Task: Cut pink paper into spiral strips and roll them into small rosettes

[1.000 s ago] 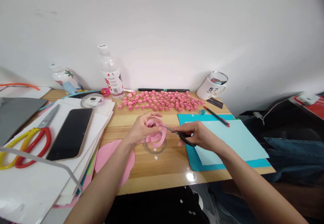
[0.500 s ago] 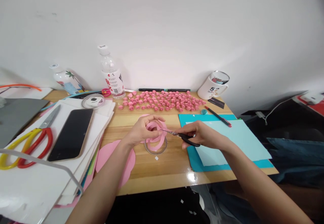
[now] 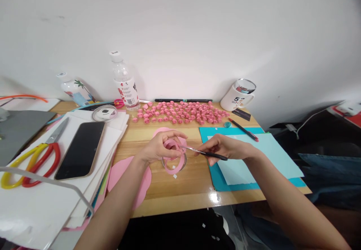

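My left hand (image 3: 158, 148) pinches a pink paper spiral strip (image 3: 172, 156) above the middle of the wooden desk (image 3: 180, 189). My right hand (image 3: 225, 148) grips small black-handled scissors (image 3: 207, 153), their blades pointing left into the strip. A clear tape ring (image 3: 175, 163) lies on the desk just under the strip. Behind the hands, many small pink paper roses (image 3: 180, 113) are spread in rows. A pink paper sheet (image 3: 124, 173) lies under my left forearm.
Light blue paper on a teal sheet (image 3: 254, 156) lies at the right, with a red pen (image 3: 244, 129) and a white mug (image 3: 238, 95) behind. At the left, a black phone (image 3: 80, 150), red and yellow scissors (image 3: 31, 159) and a tape roll (image 3: 104, 112) rest on white paper. Two bottles (image 3: 124, 82) stand by the wall.
The pink strip has uncoiled and hangs lower toward the tape ring. My right hand with the scissors has shifted slightly right and the blades lie flatter.
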A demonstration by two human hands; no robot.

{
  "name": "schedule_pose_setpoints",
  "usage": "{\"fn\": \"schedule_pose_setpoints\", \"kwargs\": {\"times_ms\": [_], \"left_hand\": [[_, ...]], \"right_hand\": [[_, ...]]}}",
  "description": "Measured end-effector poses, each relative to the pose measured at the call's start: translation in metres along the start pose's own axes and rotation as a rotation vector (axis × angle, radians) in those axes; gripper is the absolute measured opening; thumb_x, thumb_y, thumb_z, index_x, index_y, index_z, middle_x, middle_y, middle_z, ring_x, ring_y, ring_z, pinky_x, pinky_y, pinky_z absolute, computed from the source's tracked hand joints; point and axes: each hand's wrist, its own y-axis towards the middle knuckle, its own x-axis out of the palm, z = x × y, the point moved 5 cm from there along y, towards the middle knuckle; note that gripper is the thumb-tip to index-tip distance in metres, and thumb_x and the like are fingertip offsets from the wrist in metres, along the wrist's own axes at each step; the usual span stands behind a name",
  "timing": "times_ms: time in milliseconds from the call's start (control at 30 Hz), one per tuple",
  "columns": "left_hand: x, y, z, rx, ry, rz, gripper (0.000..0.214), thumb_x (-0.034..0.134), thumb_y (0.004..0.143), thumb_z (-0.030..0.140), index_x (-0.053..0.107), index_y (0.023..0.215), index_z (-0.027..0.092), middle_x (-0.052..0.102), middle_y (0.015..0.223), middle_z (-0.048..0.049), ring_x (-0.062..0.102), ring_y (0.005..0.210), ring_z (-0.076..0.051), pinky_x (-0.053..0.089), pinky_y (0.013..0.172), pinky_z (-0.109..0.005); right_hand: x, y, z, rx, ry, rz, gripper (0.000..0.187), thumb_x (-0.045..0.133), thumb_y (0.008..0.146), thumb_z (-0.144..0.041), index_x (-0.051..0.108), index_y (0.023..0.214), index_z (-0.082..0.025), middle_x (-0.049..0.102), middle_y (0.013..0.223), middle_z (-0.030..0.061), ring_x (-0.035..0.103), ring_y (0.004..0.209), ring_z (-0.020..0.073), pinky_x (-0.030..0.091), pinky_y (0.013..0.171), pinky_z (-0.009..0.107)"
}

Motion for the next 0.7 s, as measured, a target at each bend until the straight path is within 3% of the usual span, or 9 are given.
{"fn": "schedule_pose_setpoints", "kwargs": {"times_ms": [200,333,567,633,700], "left_hand": [[-0.005,0.001,-0.001,0.0,-0.088,0.132,0.053,0.076,0.057,0.019,0.06,0.108,0.016,0.063,0.074,-0.0012,0.059,0.064,-0.011,0.044,0.058,-0.02],[-0.009,0.004,-0.006,0.012,-0.222,0.211,0.047,0.076,0.058,0.019,0.06,0.102,0.016,0.063,0.071,0.0005,0.053,0.051,-0.006,0.039,0.049,-0.018],[-0.02,0.006,-0.004,0.194,-0.259,0.428,0.019,0.07,0.066,0.024,0.067,0.082,0.016,0.061,0.066,0.0007,0.039,0.041,-0.002,0.028,0.04,-0.018],[-0.019,0.004,0.0,0.217,-0.164,0.442,0.016,0.069,0.068,0.027,0.069,0.081,0.017,0.064,0.08,-0.0025,0.037,0.042,-0.001,0.027,0.039,-0.019],[-0.013,0.003,0.004,0.214,-0.02,0.371,0.018,0.065,0.072,0.032,0.071,0.085,0.02,0.062,0.102,-0.006,0.044,0.049,-0.003,0.033,0.044,-0.021]], "right_hand": [[0.004,-0.002,0.001,-0.048,0.008,-0.08,0.053,0.075,0.06,-0.043,0.065,0.106,-0.018,0.055,0.067,-0.0027,0.047,0.06,0.0105,0.042,0.06,0.025],[0.006,-0.002,-0.005,-0.13,0.005,-0.124,0.058,0.077,0.056,-0.046,0.061,0.104,-0.017,0.055,0.084,0.0013,0.05,0.076,0.014,0.043,0.071,0.027],[0.029,0.008,0.002,-0.288,0.564,-0.252,0.07,0.061,0.065,-0.065,0.052,0.111,-0.013,0.051,0.085,0.006,0.051,0.08,0.0182,0.044,0.079,0.04],[0.037,0.012,0.007,-0.338,0.735,-0.29,0.073,0.055,0.065,-0.071,0.051,0.109,-0.013,0.05,0.081,0.005,0.05,0.075,0.0167,0.046,0.075,0.042],[0.045,0.016,0.012,-0.345,0.824,-0.327,0.073,0.054,0.064,-0.072,0.052,0.106,-0.013,0.05,0.081,0.0047,0.05,0.073,0.0159,0.047,0.073,0.042]]}}
